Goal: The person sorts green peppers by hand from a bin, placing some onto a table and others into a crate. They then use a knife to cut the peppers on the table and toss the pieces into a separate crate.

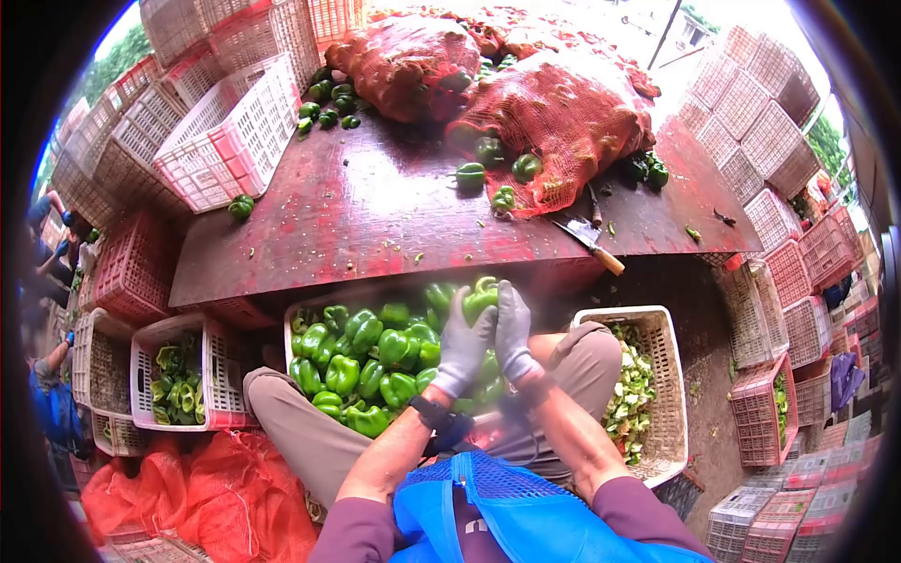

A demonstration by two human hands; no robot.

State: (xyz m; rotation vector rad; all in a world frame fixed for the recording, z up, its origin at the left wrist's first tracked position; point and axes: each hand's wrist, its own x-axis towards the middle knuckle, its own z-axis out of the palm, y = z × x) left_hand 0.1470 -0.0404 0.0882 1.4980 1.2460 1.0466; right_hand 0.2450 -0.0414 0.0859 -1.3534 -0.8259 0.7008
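Observation:
Both my hands wear grey gloves and meet over a crate of green bell peppers (371, 352) between my knees. A single green bell pepper (481, 298) is held between them near the fingertips. My left hand (464, 342) closes on its left side, and my right hand (513, 328) presses from the right. The pepper sits upright with its top toward the table. Part of it is hidden behind the gloves. Right of my right knee stands a crate (664, 394) of pale green pepper scraps.
Ahead is a red-stained table (375, 206) with red mesh sacks (563, 122), loose peppers and a wooden-handled knife (589, 244). At left stand a white crate (230, 136) and a crate of peppers (214, 375). Red netting (235, 497) lies by my left leg; crates stack at right.

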